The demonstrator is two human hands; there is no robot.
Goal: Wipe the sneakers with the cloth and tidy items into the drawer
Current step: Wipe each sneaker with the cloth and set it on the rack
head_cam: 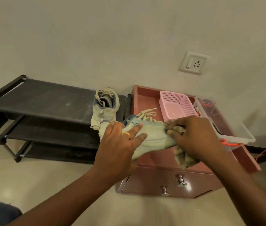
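Fingers of the left hand (119, 141) clasped the sneaker (155, 137) at its heel, right hand (194, 137) fingers pinched the cloth (184, 159) against its toe, over the open drawer (145, 98)

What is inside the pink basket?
Nothing shows inside the pink basket; its holed bottom looks bare. The right hand and the cloth, at the shoe, cover its near corner, so anything small there would be hidden.

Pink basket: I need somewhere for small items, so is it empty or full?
Empty: the pink basket shows its bare perforated floor and walls, with nothing lying inside.
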